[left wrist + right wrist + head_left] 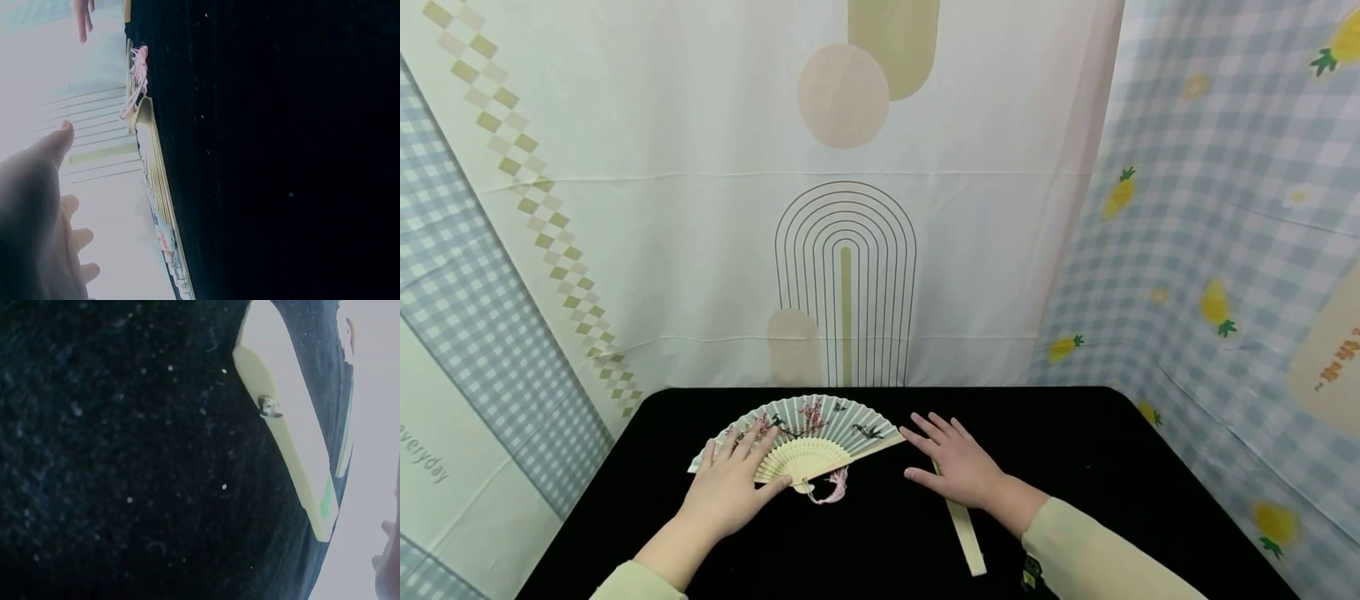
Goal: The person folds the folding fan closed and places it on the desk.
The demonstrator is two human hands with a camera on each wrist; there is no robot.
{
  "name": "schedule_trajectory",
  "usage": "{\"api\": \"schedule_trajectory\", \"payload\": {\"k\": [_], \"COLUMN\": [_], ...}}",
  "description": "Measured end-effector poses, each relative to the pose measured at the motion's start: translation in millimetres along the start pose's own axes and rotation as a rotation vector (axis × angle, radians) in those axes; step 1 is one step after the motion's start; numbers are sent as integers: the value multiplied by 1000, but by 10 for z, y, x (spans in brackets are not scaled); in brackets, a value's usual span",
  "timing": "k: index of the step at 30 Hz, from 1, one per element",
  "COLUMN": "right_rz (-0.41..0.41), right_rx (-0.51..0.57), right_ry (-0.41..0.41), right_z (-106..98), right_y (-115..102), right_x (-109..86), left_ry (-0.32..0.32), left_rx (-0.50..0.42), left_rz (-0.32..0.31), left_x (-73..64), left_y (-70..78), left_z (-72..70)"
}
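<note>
A spread folding fan lies on the black table, its pale leaf painted with pink blossoms and dark leaves. A pink tassel hangs from its pivot. My left hand is held over the fan's left part with straight fingers; the left wrist view shows a gap between that hand and the fan. On the right, a folded fan with pale wooden sticks lies slantwise. Above it is my right hand, fingers extended and hiding its upper part. In the right wrist view the folded fan shows a metal pivot, untouched.
The black table has rounded far corners. Behind it hangs a white patterned curtain. Blue checked cloths border the left and right sides, the right cloth printed with pineapples.
</note>
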State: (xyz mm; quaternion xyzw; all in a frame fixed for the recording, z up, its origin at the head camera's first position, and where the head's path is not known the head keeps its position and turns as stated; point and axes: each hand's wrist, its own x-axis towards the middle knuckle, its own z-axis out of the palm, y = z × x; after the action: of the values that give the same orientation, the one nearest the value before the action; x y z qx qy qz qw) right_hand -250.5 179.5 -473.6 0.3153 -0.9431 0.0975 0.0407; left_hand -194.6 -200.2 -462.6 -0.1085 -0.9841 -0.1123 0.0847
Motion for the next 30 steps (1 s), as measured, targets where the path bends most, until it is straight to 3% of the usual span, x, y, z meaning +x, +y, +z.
{"api": "schedule_trajectory", "payload": {"k": [8,14,30], "right_rz": [-19,13,55], "right_rx": [-9,7,-13], "right_ry": [0,-64,-146], "right_z": [40,79,135], "right_y": [55,126,219], "right_x": [25,62,309], "left_ry": [-1,-22,-121], "left_rx": [-7,7,31], "left_rz": [-15,-38,-99], "left_x": [5,11,69], "left_y": [-55,-141,-625], "left_z": [-17,-26,23]}}
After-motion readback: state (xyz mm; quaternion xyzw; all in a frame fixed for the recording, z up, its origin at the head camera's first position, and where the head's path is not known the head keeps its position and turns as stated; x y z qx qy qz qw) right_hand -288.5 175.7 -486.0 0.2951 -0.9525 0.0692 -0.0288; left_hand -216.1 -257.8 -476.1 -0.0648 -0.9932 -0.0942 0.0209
